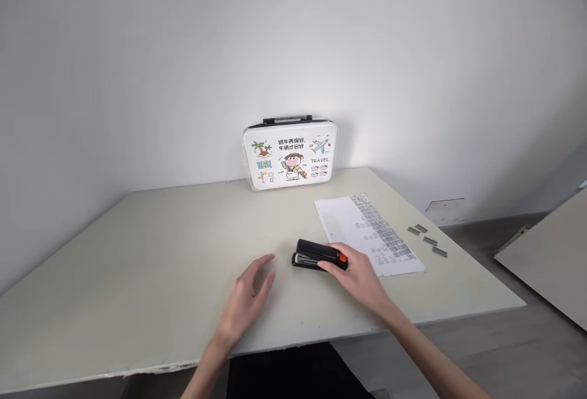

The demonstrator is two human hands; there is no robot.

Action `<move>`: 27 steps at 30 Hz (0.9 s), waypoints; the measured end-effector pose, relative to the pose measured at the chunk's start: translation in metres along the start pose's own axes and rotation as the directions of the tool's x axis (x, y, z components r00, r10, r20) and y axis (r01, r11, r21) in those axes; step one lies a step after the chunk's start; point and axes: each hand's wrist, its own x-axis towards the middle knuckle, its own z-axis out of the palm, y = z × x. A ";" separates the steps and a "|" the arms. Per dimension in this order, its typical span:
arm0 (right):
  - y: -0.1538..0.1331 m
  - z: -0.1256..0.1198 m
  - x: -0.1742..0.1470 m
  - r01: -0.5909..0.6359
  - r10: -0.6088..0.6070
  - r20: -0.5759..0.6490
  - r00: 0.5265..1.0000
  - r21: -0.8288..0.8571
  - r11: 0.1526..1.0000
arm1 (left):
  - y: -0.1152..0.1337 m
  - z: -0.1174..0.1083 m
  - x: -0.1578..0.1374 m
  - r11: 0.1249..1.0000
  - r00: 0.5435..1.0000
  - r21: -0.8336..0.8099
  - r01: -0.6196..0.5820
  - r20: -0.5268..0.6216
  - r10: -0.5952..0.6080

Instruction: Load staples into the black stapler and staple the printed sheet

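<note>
My right hand [360, 274] grips a black stapler [316, 252] by its rear end, near an orange part. The stapler's jaw points left, with a silvery strip showing between its upper and lower arms. To the left of it, my left hand [247, 295] holds nothing, its thumb and fingers apart and curved toward the stapler. Behind my right hand lies a printed sheet of paper [367, 234], partly covered by that hand. Several grey strips of staples [430, 241] lie loose on the table to the right of the paper.
A white case [291, 157] with cartoon prints and a black handle stands against the wall at the back of the pale table [160, 264]. The table's front edge is chipped. Another pale surface [550, 258] is at the far right, past a gap showing the floor.
</note>
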 end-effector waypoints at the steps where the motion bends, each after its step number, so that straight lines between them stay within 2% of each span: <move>1: -0.002 0.008 0.004 0.016 -0.016 0.020 1.000 0.003 1.000 | -0.001 0.000 0.000 0.999 1.000 -0.031 0.010 -0.022 -0.010; 5: -0.004 0.030 0.014 0.052 -0.053 0.062 0.997 0.013 0.999 | -0.011 0.006 -0.001 0.996 0.997 -0.086 -0.006 -0.078 -0.001; 9: -0.002 0.040 0.016 0.059 -0.061 0.078 0.995 0.023 0.998 | -0.018 0.009 -0.001 0.997 0.992 -0.082 -0.018 -0.129 0.007; 18: 0.000 0.043 0.012 0.078 -0.077 0.065 0.995 -0.010 0.997 | -0.013 0.010 -0.003 0.999 0.988 -0.041 -0.017 -0.155 0.011; 27: 0.007 0.044 0.009 0.050 -0.050 -0.054 0.997 -0.007 0.999 | -0.009 0.009 -0.003 0.999 0.986 -0.026 -0.036 -0.166 0.031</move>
